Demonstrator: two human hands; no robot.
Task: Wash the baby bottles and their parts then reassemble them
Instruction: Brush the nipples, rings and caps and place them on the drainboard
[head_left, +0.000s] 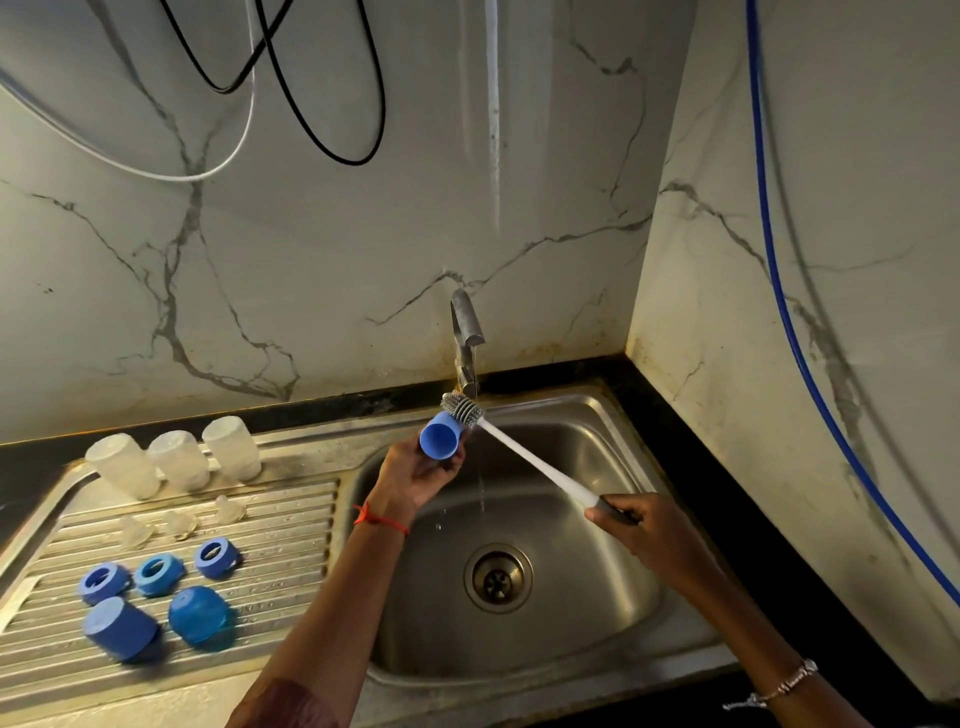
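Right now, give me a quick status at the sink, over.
Left hand grips blue cap near tap. Right hand grips brush by its handle, bristle head beside cap. Nothing in the way.

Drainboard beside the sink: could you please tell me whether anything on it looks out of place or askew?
Nothing serious. The bottles, nipples and rings sit in tidy rows; only the front-left blue cap seems tipped on its side, unlike the cap beside it.

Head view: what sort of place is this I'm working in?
Most likely a home kitchen wash-up corner: a stainless steel sink with a ribbed drainboard, a tap against a marble-look wall, and baby bottles and blue caps set out beside the sink.
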